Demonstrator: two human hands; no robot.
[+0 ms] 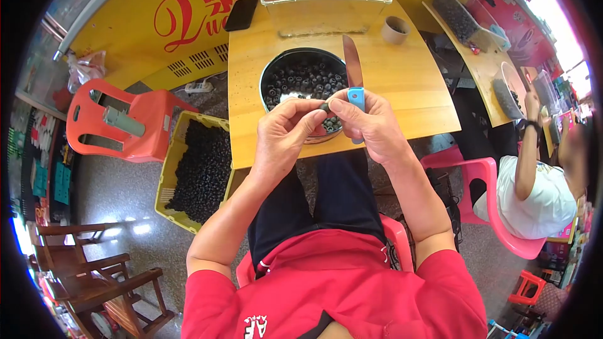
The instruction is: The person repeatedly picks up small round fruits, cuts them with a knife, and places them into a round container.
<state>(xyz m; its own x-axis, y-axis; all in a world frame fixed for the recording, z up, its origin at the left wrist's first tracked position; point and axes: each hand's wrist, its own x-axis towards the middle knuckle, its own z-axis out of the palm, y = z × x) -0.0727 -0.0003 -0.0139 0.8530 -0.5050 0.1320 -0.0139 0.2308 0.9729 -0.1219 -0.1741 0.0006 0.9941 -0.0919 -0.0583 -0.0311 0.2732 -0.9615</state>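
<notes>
**Two hands meet over a bowl with a small dark piece and a blue-handled knife**

The left hand [286,132] is closed in a pinch, thumb against fingers, on a small dark piece [324,107]. The right hand [370,122] grips a knife [353,63] by its blue handle, blade pointing toward the table's far side, with its thumb tip at the same piece. The piece is above the right part of a round bowl [264,78], which sits by the near edge of the wooden table [408,81] and holds many small dark pieces, some greenish ones nearest the hands.

Along the table's far edge stands a clear plastic bin [326,19], with a phone [242,14] at the far left corner and a cup [395,30] toward the far right corner. On the floor, left of the table, a yellow crate [164,182] holds a heap of dark pieces. Farther left is an orange-red chair [147,141] bearing a grey-green cylinder [124,121]. At the right, another person [534,191] sits at a second table [468,59].
</notes>
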